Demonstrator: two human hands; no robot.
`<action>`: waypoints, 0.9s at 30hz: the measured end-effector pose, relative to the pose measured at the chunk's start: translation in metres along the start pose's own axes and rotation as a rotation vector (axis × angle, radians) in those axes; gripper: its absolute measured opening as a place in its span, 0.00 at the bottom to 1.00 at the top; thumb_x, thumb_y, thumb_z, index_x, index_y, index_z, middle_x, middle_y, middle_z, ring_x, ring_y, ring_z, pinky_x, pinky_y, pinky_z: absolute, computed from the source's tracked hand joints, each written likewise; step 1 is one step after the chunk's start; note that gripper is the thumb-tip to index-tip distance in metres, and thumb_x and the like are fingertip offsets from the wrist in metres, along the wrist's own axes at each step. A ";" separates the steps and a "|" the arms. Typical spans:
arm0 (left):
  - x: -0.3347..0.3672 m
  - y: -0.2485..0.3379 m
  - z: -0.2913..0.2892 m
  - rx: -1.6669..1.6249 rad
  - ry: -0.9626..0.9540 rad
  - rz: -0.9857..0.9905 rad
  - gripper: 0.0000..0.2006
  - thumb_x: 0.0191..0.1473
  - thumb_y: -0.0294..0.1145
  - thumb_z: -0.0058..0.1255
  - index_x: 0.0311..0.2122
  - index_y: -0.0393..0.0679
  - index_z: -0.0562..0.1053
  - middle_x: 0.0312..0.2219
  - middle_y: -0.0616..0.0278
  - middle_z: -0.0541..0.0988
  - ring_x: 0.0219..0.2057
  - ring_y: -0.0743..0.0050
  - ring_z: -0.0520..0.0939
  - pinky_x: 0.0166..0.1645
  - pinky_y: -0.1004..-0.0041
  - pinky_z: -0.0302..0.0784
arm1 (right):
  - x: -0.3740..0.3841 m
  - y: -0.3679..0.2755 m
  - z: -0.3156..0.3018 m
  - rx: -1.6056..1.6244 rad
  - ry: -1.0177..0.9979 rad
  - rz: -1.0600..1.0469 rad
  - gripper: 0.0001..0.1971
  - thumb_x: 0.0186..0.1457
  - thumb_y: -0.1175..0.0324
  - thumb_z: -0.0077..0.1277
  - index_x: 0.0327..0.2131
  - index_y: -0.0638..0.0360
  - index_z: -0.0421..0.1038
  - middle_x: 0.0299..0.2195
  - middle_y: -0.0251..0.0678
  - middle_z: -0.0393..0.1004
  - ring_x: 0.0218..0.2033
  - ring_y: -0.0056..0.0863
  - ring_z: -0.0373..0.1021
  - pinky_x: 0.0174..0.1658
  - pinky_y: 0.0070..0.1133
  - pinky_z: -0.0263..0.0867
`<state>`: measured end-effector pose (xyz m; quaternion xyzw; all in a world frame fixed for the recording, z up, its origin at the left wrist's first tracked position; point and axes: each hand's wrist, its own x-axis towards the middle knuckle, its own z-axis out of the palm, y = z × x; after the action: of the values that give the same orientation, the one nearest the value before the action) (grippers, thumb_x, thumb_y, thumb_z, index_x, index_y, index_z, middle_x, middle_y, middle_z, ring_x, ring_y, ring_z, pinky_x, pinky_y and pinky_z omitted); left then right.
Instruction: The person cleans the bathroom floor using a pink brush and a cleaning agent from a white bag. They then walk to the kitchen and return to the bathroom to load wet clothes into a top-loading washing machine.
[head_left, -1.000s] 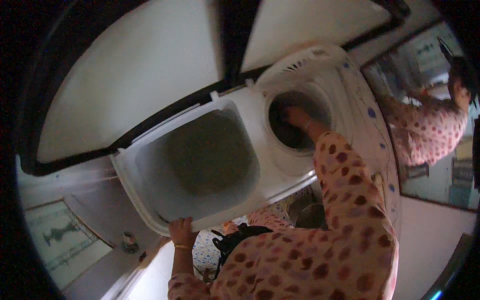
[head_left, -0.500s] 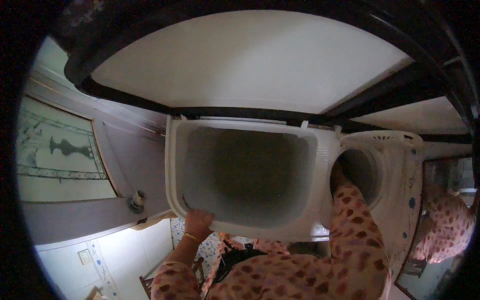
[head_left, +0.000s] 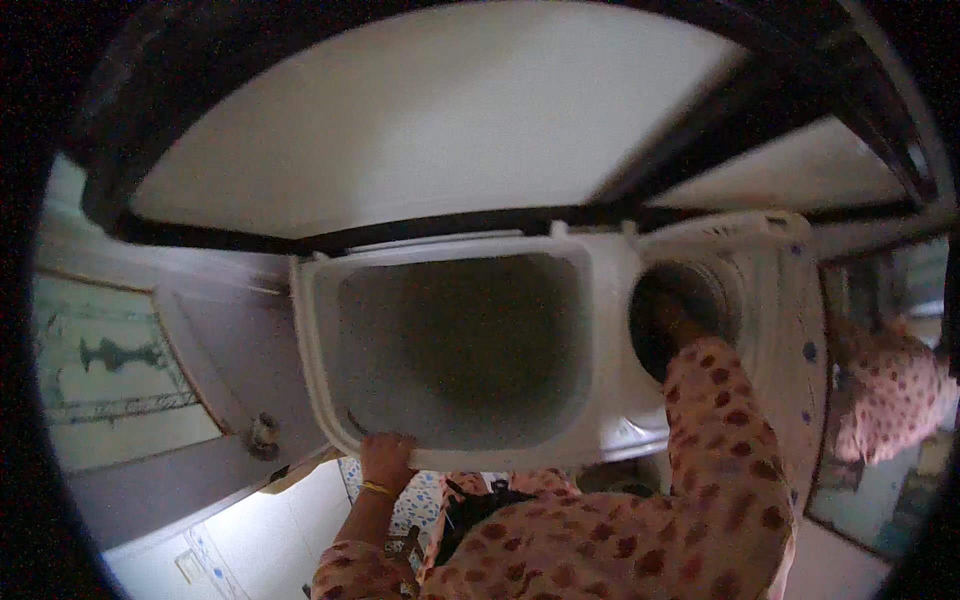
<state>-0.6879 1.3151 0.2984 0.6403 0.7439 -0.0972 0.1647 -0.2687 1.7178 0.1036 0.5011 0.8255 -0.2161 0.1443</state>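
A white twin-tub washing machine (head_left: 610,330) stands in front of me. Its large left wash compartment (head_left: 465,345) looks grey and hazy, darker in the middle; I cannot tell whether that is water or bare tub. My left hand (head_left: 386,460), a yellow bangle at its wrist, is curled over the near-left corner of the rim. On the right is the smaller round spin tub (head_left: 712,285). My right arm reaches down into it. Inside, my right hand (head_left: 672,318) is dim and blurred, its fingers hidden, so anything it might hold does not show.
A dark-framed pale panel (head_left: 430,120) rises behind the machine. To the left is a door (head_left: 220,350) with a knob (head_left: 262,436) and a picture panel (head_left: 115,370). A framed mirror (head_left: 885,400) hangs at the right. Patterned tiles (head_left: 415,500) show below.
The view has shifted, so the machine sits farther left in it. My right hand shows a little more inside the spin tub. My left hand stays on the rim.
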 end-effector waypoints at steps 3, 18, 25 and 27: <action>-0.005 -0.002 0.009 0.013 0.253 0.100 0.16 0.27 0.38 0.58 0.27 0.50 0.71 0.22 0.62 0.71 0.28 0.62 0.73 0.34 0.63 0.64 | -0.045 0.041 -0.023 0.010 0.108 -0.041 0.17 0.43 0.68 0.48 0.41 0.56 0.65 0.38 0.45 0.67 0.40 0.40 0.64 0.44 0.30 0.60; -0.016 0.005 0.011 -0.061 0.251 0.123 0.18 0.25 0.39 0.61 0.27 0.48 0.70 0.23 0.61 0.71 0.27 0.60 0.73 0.34 0.63 0.65 | -0.205 -0.038 -0.231 1.522 0.907 -0.354 0.10 0.46 0.66 0.45 0.31 0.60 0.62 0.32 0.34 0.67 0.27 0.23 0.65 0.25 0.18 0.63; -0.020 -0.001 0.020 -0.119 0.304 0.117 0.18 0.26 0.39 0.60 0.27 0.48 0.70 0.23 0.61 0.72 0.28 0.61 0.73 0.35 0.62 0.65 | -0.213 -0.065 -0.247 2.157 0.907 -0.341 0.16 0.45 0.68 0.47 0.39 0.60 0.60 0.34 0.32 0.68 0.33 0.26 0.65 0.35 0.22 0.65; -0.020 -0.001 0.022 -0.124 0.320 0.118 0.18 0.26 0.39 0.60 0.27 0.48 0.70 0.23 0.61 0.72 0.28 0.61 0.73 0.36 0.62 0.64 | -0.197 -0.035 -0.199 1.900 0.884 -0.134 0.14 0.45 0.67 0.48 0.38 0.57 0.63 0.32 0.33 0.68 0.31 0.26 0.65 0.34 0.22 0.63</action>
<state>-0.6843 1.2890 0.2854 0.6786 0.7264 0.0621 0.0887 -0.2138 1.6526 0.3723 0.3958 0.3217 -0.5803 -0.6349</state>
